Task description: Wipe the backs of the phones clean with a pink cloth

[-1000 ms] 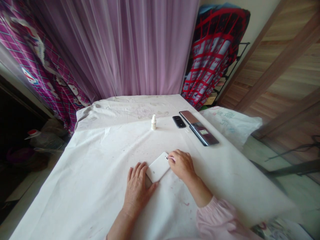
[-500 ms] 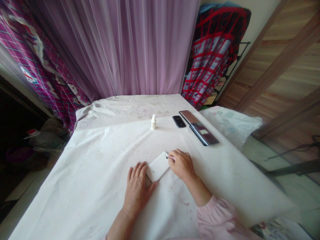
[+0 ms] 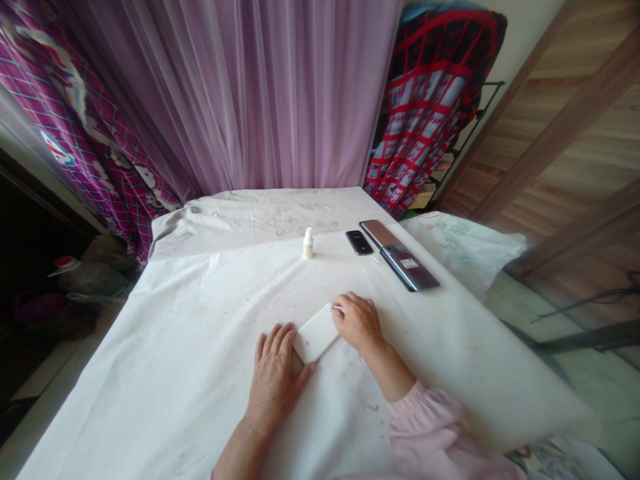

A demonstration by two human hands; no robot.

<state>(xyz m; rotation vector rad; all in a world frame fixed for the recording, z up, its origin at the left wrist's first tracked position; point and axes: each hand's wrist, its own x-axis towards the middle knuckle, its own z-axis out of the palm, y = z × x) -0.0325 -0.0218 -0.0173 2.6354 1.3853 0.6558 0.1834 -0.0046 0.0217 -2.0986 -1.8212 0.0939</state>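
Phone (image 3: 315,335), white, touching flat left hand (image 3: 274,373) | right hand (image 3: 356,323) pinches swab (image 3: 337,309) | bottle (image 3: 308,243), dark phones (image 3: 410,268) beyond

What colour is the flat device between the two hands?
The device is plain white; the head view shows it best.

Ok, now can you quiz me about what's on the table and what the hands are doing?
1. True or false: the left hand lies flat on the white cloth beside the white phone.
2. What does the right hand pinch over the phone's far end? A: a thin stick. B: a spoon. C: a key.
3. Is the small white bottle standing upright or lying down?

Key: 1 true. 2 A. 3 upright.
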